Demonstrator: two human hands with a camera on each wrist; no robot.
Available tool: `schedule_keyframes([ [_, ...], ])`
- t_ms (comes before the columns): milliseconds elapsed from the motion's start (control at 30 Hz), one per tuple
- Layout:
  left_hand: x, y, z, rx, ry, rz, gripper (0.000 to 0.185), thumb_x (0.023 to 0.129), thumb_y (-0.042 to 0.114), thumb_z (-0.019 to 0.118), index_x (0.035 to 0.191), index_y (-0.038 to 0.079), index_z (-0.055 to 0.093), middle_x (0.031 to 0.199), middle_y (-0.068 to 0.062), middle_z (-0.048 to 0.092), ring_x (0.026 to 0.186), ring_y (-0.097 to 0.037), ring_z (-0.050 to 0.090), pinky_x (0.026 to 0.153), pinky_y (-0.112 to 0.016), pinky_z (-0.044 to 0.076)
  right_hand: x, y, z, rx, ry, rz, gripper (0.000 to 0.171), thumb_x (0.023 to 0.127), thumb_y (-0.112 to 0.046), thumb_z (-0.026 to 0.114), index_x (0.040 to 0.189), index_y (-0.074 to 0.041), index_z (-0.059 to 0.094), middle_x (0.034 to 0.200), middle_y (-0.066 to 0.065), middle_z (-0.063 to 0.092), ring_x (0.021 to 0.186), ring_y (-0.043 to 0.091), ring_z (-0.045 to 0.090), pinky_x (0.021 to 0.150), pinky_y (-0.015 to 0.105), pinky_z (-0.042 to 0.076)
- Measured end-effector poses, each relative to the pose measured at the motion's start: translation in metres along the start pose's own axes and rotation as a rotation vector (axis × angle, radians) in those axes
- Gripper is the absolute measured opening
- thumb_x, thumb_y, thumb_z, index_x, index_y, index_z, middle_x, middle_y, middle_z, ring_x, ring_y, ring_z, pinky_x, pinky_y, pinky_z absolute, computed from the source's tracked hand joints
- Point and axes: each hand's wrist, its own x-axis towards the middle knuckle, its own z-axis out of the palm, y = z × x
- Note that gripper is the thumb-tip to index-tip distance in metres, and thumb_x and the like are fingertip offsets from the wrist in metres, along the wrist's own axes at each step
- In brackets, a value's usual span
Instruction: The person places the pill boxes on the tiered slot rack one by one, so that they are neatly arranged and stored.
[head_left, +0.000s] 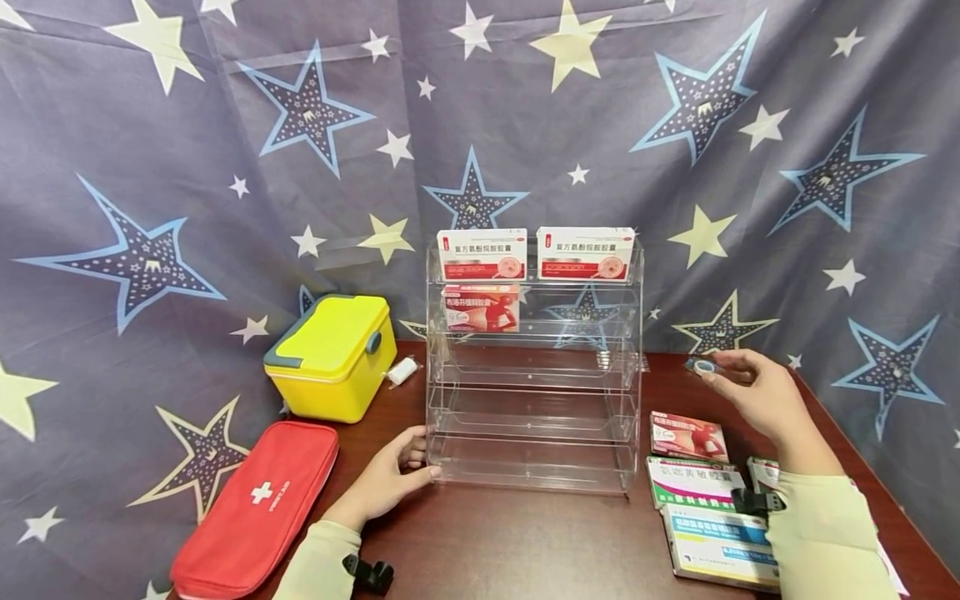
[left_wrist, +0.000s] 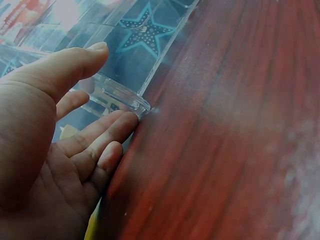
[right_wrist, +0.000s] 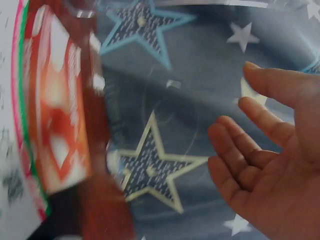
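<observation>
Up right, small tape roll (head_left: 703, 365) pinched by right hand (head_left: 757, 396) (fingertips), left hand (head_left: 390, 479) touching clear rack (head_left: 532, 367)

Right wrist view blurs the red box (right_wrist: 55, 125); its print is unreadable.

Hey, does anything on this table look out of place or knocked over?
Nothing looks spilled or damaged. One small oddity: a white roll lies loose on its side between the yellow box and the clear rack.
</observation>
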Motion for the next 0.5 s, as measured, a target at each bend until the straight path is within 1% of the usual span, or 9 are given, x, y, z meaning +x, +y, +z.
schedule_keyframes([
  [100,0.0,0.0,0.0,0.002,-0.002,0.001,0.062,0.093,0.025,0.083,0.146,0.016,0.053,0.12,-0.008,0.069,0.104,-0.022,0.067,0.091,-0.033,0.052,0.0,0.015,0.001,-0.013,-0.063,0.029,0.05,0.097,-0.035,0.078,0.131,-0.001,0.065,0.127,0.026,0.068,0.105,0.024,0.068,0.071,0.016,0.049],
  [167,-0.001,0.0,0.0,0.0,-0.004,-0.004,0.062,0.093,0.025,0.083,0.146,0.015,0.053,0.12,-0.008,0.069,0.104,-0.022,0.067,0.091,-0.032,0.052,-0.001,0.024,0.003,-0.001,-0.112,0.055,0.054,0.097,-0.036,0.078,0.133,0.001,0.064,0.131,0.028,0.065,0.111,0.037,0.067,0.072,0.018,0.05],
  [200,-0.001,0.0,0.0,-0.001,-0.005,-0.006,0.062,0.093,0.025,0.083,0.146,0.015,0.053,0.121,-0.009,0.069,0.105,-0.022,0.067,0.091,-0.032,0.052,-0.001,0.028,0.005,0.011,-0.137,0.068,0.056,0.097,-0.036,0.078,0.135,0.002,0.062,0.132,0.03,0.064,0.114,0.042,0.065,0.073,0.02,0.052],
  [267,-0.002,-0.001,0.0,-0.001,-0.008,-0.01,0.062,0.093,0.025,0.083,0.147,0.015,0.053,0.121,-0.009,0.068,0.105,-0.022,0.067,0.091,-0.031,0.052,-0.002,0.034,0.007,0.021,-0.184,0.093,0.061,0.096,-0.037,0.079,0.138,0.003,0.06,0.135,0.032,0.061,0.117,0.047,0.063,0.077,0.027,0.055],
  [333,-0.002,0.0,0.0,0.004,-0.01,-0.011,0.063,0.093,0.026,0.083,0.147,0.015,0.052,0.121,-0.009,0.068,0.105,-0.022,0.067,0.092,-0.031,0.052,-0.003,0.04,0.009,0.024,-0.237,0.108,0.065,0.095,-0.035,0.08,0.139,0.007,0.057,0.136,0.035,0.059,0.118,0.05,0.061,0.082,0.038,0.059],
  [433,-0.001,0.0,0.0,0.01,-0.006,-0.003,0.062,0.093,0.026,0.083,0.147,0.015,0.052,0.121,-0.009,0.068,0.105,-0.023,0.067,0.092,-0.032,0.052,-0.005,0.049,0.012,0.0,-0.302,0.122,0.069,0.094,-0.033,0.081,0.14,0.01,0.055,0.136,0.038,0.057,0.12,0.052,0.059,0.089,0.054,0.057],
  [500,-0.001,0.001,0.0,0.011,-0.003,-0.008,0.063,0.093,0.026,0.083,0.146,0.015,0.053,0.12,-0.008,0.068,0.105,-0.022,0.067,0.092,-0.032,0.052,-0.005,0.054,0.014,-0.018,-0.335,0.12,0.07,0.094,-0.032,0.081,0.141,0.012,0.054,0.137,0.039,0.056,0.12,0.053,0.059,0.093,0.059,0.054],
])
